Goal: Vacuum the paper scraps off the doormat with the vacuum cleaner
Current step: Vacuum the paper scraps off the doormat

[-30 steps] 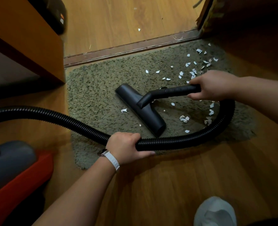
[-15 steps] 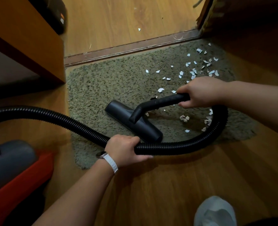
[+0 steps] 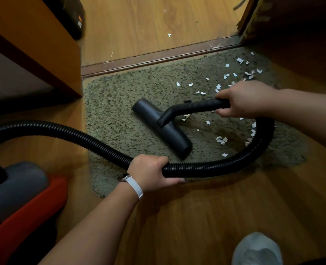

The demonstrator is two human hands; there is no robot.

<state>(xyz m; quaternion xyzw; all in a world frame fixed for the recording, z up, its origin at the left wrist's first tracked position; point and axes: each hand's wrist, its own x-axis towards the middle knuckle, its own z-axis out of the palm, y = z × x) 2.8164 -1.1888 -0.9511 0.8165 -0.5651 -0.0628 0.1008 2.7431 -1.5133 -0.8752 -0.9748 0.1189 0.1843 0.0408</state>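
A shaggy olive doormat lies on the wood floor before a door threshold. White paper scraps are scattered over its right half, thickest near the far right corner. The black floor nozzle rests flat on the mat's middle, left of most scraps. My right hand grips the black nozzle tube. My left hand, with a white watch band, is closed around the ribbed black hose, which loops from the tube round the mat's near edge to the vacuum body at lower left.
An orange wooden cabinet stands at the left, its corner touching the mat. A brown threshold strip runs behind the mat, with a stray scrap on the floor beyond. A dark door frame stands at upper right. A grey-socked foot is at the bottom right.
The nozzle slid toward me and left across the mat, then back away and right. My right hand moved with the tube; my left hand kept its hold on the hose.
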